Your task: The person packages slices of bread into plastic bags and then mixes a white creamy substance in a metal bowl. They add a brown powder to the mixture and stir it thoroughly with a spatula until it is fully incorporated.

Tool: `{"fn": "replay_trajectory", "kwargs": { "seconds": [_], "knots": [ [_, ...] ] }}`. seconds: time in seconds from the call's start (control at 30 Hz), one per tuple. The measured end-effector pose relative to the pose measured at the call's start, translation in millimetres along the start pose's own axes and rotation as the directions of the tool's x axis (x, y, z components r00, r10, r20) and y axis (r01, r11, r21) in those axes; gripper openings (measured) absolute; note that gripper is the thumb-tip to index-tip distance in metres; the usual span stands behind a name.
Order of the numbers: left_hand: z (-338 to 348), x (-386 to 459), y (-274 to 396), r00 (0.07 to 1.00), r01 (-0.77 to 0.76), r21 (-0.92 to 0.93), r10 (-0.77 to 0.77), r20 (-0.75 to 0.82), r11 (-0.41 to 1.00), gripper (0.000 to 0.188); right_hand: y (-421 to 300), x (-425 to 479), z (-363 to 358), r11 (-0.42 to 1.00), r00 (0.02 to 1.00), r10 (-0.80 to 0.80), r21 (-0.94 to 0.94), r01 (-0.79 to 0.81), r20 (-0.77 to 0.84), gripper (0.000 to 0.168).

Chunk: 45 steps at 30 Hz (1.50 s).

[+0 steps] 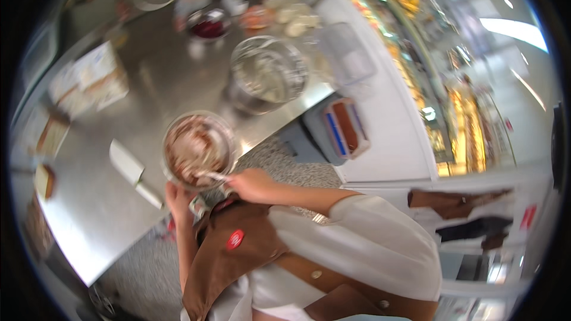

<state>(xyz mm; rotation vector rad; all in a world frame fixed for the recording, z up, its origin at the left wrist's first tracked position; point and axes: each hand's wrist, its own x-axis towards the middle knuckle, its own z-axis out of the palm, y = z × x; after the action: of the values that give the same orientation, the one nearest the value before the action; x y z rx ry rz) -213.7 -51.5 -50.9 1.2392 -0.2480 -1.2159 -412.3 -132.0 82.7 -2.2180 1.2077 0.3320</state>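
Observation:
A round mixing bowl [234,136] sits near the front edge of the steel counter, with brown and pale cream streaked together inside it. Its near left rim is gripped by my left hand [179,199], whose fingers are partly hidden. In my right hand [253,185] is a pale stirring utensil [210,175] that slants into the brown cream [189,151]; its working end is buried or blurred. Just behind stands a larger, deeper metal bowl [243,100], holding white cream [267,78].
On the steel counter [147,102], a white-handled knife [129,169] lies left of the bowl. A carton [91,78] and cake pieces [44,180] line the left side. A bowl of dark red filling [208,29] stands behind. At right, a brown-filled tub [350,127] adjoins a display case [415,76].

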Motion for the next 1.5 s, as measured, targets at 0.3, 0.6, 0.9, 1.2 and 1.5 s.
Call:
{"fn": "replay_trajectory", "kwargs": {
  "seconds": [0.3, 0.6, 0.9, 1.2, 1.5],
  "knots": [
    [-6, -2, 3, 0.996, 0.016, 0.041, -0.013, -0.084, 0.999, 0.005, 24, 17, -43, 0.970, 0.969, 0.238, 0.067, -0.234, -0.061, 0.029],
    [-4, -5, 3, 0.998, 0.019, 0.043, -0.017, -0.061, 0.999, 0.006, 22, 64, -14, 0.924, 0.971, 0.237, 0.298, -0.238, 0.042, 0.031],
    [-7, 2, -8, 0.993, 0.037, 0.074, -0.029, -0.114, 0.997, 0.001, 18, 2, 0, 0.983, 0.997, 0.041, 0.179, -0.028, -0.072, 0.024],
    [3, -4, -1, 0.983, 0.047, 0.044, -0.039, -0.178, 0.998, 0.007, 39, 20, -19, 0.973, 0.957, 0.135, -0.151, -0.177, -0.255, 0.025],
    [8, -6, 1, 0.987, 0.061, 0.047, -0.053, -0.153, 0.997, 0.007, 14, 48, -8, 0.991, 0.975, -0.037, -0.133, 0.008, -0.218, 0.021]
  ]
}}
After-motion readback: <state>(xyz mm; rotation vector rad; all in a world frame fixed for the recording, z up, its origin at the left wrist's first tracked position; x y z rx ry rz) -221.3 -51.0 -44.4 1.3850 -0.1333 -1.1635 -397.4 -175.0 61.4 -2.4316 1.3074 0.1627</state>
